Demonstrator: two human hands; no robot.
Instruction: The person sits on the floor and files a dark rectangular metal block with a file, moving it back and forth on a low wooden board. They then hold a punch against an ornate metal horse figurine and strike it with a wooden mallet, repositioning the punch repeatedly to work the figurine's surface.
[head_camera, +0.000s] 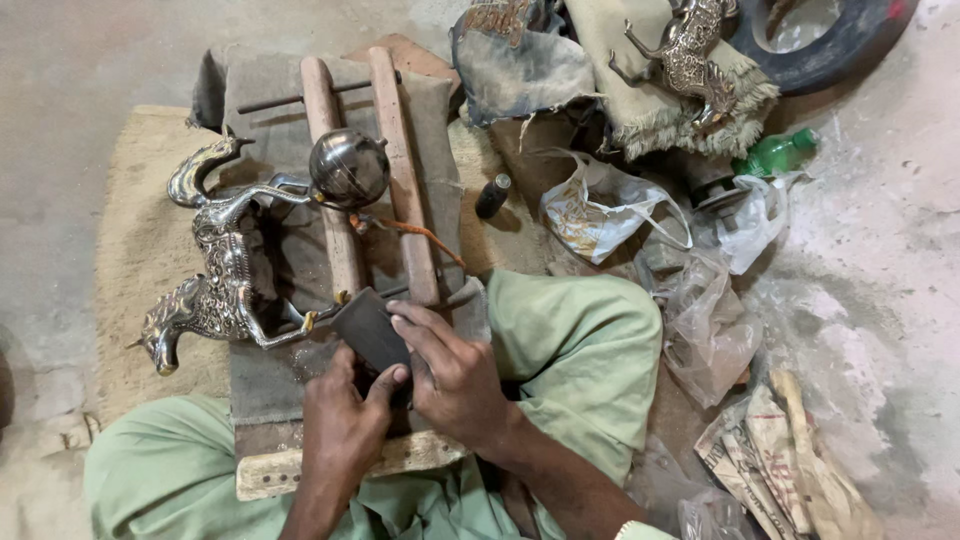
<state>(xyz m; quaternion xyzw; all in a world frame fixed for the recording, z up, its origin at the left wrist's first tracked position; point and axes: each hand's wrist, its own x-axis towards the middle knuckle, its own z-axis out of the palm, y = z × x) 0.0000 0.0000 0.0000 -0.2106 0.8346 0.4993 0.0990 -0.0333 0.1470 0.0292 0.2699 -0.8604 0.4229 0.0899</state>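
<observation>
Right now both hands are gripping one thing: the left hand (345, 420) is curling its fingers (385, 380) under the near end of a dark flat abrasive block (368, 328), thumb side pressing up against it, while the right hand (452, 375) is laying its fingers (420, 325) narrow & flat along the block's right edge, pinning it down; the block is sitting tilted over a cloth-covered wooden frame (400, 180), its far tip touching a leg of the ornate metal deer figure (215, 285), which is lying on its side on the grey cloth (260, 110) w/ head & neck curving up at the far left & hooves toward the hands. Just beyond the block a round polished metal ball (348, 167) is resting btwn/on the 2 wooden rails of the frame, an orange cord (420, 232) trailing from under it. Person's knees in light green trousers (575, 350) are flanking the work, a pale wood plank (275, 472) lying under the wrists. Further out: small dark bottle (492, 195) near the right rail, crumpled plastic bags (600, 215) to the right, green plastic bottle (775, 152) behind them, a 2nd metal animal figure (690, 55) on a fringed rag at top, black tyre (850, 40) in the top right corner, folded newspaper (790, 460) at lower right on the concrete floor (80, 60)
</observation>
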